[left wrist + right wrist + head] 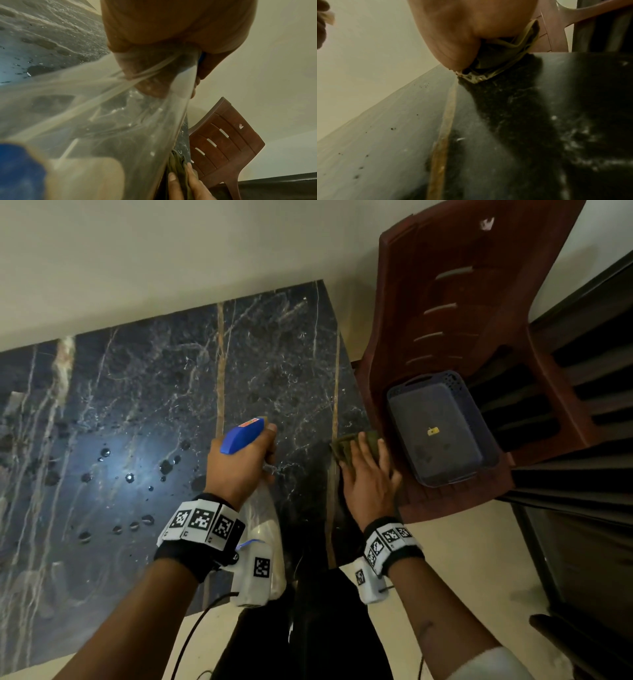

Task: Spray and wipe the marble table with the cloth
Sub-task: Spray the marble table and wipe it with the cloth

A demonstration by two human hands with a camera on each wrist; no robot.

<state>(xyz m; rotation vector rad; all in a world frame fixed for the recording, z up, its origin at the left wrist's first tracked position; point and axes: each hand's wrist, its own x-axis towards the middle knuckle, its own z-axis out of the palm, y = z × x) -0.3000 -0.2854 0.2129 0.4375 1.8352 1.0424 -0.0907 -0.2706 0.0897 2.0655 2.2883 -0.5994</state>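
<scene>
The dark marble table has white veins, tan stripes and water drops on its left part. My left hand grips a spray bottle by the neck, with its blue head pointing away over the table and its clear body hanging below the wrist. In the left wrist view the clear bottle fills the frame under the left hand. My right hand lies flat with straight fingers on an olive cloth at the table's right edge. The right wrist view shows the cloth under the palm.
A brown plastic chair stands close against the table's right edge. On its seat sits a grey-blue basket. A pale wall runs behind the table. Dark furniture is at the far right, and pale floor lies below.
</scene>
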